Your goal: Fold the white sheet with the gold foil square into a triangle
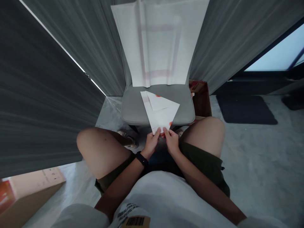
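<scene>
A folded sheet of white paper [159, 111] with small orange patches reaches from my hands onto the grey chair seat [133, 109]. Its upper part is folded over into a slanting flap, and its bottom edge is narrow. My left hand [152, 142] pinches the left side of that bottom edge, thumb on top. Close beside it, my right hand [171, 140] grips the right side in the same way. Most of the fingers are hidden beneath the paper.
A large creased white sheet [161, 44] leans against the chair back. Behind the chair's right side stands an open cardboard box [201, 98]. A dark mat [245, 108] lies on the floor at right, another carton [35, 190] at lower left. Grey curtains [95, 38] hang around.
</scene>
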The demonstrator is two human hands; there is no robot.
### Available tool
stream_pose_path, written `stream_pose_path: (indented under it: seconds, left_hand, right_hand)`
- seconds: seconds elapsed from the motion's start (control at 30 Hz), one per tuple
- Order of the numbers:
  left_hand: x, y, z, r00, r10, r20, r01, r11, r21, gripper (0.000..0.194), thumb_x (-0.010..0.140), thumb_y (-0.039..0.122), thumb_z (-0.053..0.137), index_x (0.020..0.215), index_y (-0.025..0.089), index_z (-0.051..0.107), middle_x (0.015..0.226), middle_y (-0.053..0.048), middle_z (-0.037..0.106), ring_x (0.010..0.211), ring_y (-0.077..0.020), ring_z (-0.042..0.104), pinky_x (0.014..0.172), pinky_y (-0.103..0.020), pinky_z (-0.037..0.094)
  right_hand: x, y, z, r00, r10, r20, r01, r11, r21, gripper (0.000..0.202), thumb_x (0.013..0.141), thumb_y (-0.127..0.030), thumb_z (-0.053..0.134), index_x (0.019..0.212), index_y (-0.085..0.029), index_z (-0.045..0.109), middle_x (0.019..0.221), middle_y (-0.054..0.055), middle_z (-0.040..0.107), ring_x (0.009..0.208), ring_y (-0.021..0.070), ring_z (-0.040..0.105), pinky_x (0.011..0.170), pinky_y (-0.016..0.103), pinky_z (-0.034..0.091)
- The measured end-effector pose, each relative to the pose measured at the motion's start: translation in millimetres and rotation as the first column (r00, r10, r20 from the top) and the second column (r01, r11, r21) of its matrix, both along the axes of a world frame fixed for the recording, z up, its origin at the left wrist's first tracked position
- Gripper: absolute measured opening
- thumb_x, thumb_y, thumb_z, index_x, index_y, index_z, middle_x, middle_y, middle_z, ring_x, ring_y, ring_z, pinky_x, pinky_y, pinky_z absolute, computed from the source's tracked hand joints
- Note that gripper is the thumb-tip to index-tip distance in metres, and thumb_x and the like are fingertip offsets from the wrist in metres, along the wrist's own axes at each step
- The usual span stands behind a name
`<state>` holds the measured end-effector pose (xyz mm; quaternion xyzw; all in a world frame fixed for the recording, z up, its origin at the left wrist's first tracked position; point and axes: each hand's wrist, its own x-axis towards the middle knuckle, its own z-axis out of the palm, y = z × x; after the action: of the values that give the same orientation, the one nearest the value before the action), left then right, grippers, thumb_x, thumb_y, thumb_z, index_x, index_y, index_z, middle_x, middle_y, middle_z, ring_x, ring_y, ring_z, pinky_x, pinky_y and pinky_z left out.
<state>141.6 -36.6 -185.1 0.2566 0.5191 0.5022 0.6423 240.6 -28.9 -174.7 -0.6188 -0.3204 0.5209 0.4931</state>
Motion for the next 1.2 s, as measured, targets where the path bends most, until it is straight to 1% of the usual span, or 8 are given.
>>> stream_pose_path:
  seconds: [0.1, 0.37, 0.47, 0.6, 0.73, 0.87, 1.0, 1.2]
  left_hand:
    - [-3, 0, -0.9, 0.999, -0.023, -0.049, 0.024, 0.999, 0.023, 0.071, 0.071, 0.085, 0.075, 0.073, 0.014, 0.072, 0.070, -0.005, 0.069, 0.064, -0.0140, 0.053, 0.062, -0.028, 0.039]
    - [-5, 1, -8.1, 0.995, -0.077, 0.070, 0.077, 0.997, -0.003, 0.083, 0.078, 0.093, 0.059, 0.090, 0.013, 0.078, 0.088, -0.013, 0.076, 0.080, -0.0227, 0.068, 0.073, -0.032, 0.049]
    - [-8, 3, -7.2, 0.990, -0.081, 0.116, 0.083, 0.997, -0.011, 0.087, 0.078, 0.096, 0.054, 0.095, 0.013, 0.078, 0.089, -0.013, 0.077, 0.080, -0.0226, 0.068, 0.071, -0.032, 0.048]
    - [-16, 7, -2.8, 0.969, -0.116, 0.218, 0.132, 0.989, -0.060, 0.094, 0.079, 0.099, 0.044, 0.106, 0.015, 0.079, 0.095, -0.013, 0.078, 0.079, -0.0208, 0.067, 0.065, -0.029, 0.046]
    - [-14, 5, -1.3, 0.983, -0.081, 0.162, 0.096, 0.991, -0.091, 0.078, 0.078, 0.089, 0.063, 0.105, 0.017, 0.077, 0.096, -0.010, 0.077, 0.076, -0.0188, 0.065, 0.064, -0.028, 0.046]
    - [-2, -5, 2.0, 0.999, 0.030, -0.033, -0.028, 0.999, 0.039, 0.059, 0.071, 0.069, 0.086, 0.096, 0.017, 0.075, 0.087, -0.005, 0.074, 0.080, -0.0180, 0.064, 0.071, -0.028, 0.047]
    - [3, -7, 5.5, 0.995, 0.082, -0.049, -0.079, 0.995, 0.065, 0.049, 0.071, 0.062, 0.088, 0.088, 0.017, 0.076, 0.083, -0.004, 0.073, 0.083, -0.0187, 0.065, 0.077, -0.029, 0.049]
    - [-4, -7, 6.6, 0.995, 0.071, -0.074, -0.067, 0.997, 0.048, 0.053, 0.073, 0.069, 0.084, 0.075, 0.017, 0.075, 0.072, -0.002, 0.067, 0.074, -0.0159, 0.057, 0.070, -0.028, 0.043]
  right_hand:
    - [2, 1, -0.2, 1.000, 0.013, 0.005, -0.013, 1.000, -0.007, 0.062, 0.067, -0.083, 0.074, 0.062, -0.022, 0.069, 0.062, 0.003, 0.069, 0.059, 0.0159, 0.057, 0.062, 0.030, 0.049]
    - [4, 4, 2.0, 0.999, 0.020, -0.025, -0.020, 1.000, -0.005, 0.067, 0.064, -0.089, 0.072, 0.061, -0.022, 0.068, 0.062, 0.004, 0.069, 0.057, 0.0159, 0.056, 0.060, 0.031, 0.048]
    - [4, 4, 0.4, 0.999, 0.034, -0.038, -0.035, 0.999, -0.003, 0.067, 0.064, -0.088, 0.073, 0.061, -0.022, 0.067, 0.062, 0.003, 0.068, 0.057, 0.0156, 0.055, 0.060, 0.031, 0.048]
    - [5, 5, -2.5, 0.999, -0.031, -0.037, 0.031, 0.999, -0.025, 0.069, 0.060, -0.091, 0.072, 0.061, -0.023, 0.066, 0.059, 0.003, 0.067, 0.057, 0.0163, 0.055, 0.059, 0.031, 0.048]
    - [8, 7, -3.4, 0.998, -0.060, -0.033, 0.059, 0.998, -0.031, 0.069, 0.060, -0.092, 0.070, 0.064, -0.023, 0.066, 0.064, 0.003, 0.070, 0.059, 0.0168, 0.057, 0.061, 0.032, 0.048]
    - [9, 5, -3.6, 0.997, -0.075, -0.032, 0.074, 0.997, -0.017, 0.066, 0.061, -0.087, 0.074, 0.069, -0.021, 0.068, 0.065, 0.002, 0.070, 0.062, 0.0169, 0.059, 0.063, 0.031, 0.049]
    - [8, 3, -3.6, 0.998, -0.063, -0.016, 0.063, 0.998, 0.001, 0.061, 0.061, -0.081, 0.080, 0.067, -0.021, 0.069, 0.066, 0.003, 0.070, 0.062, 0.0166, 0.059, 0.063, 0.031, 0.048]
    - [8, 3, -0.4, 0.999, -0.046, 0.027, 0.045, 0.999, 0.026, 0.064, 0.065, -0.085, 0.075, 0.063, -0.022, 0.067, 0.062, 0.004, 0.068, 0.061, 0.0174, 0.058, 0.064, 0.032, 0.049]
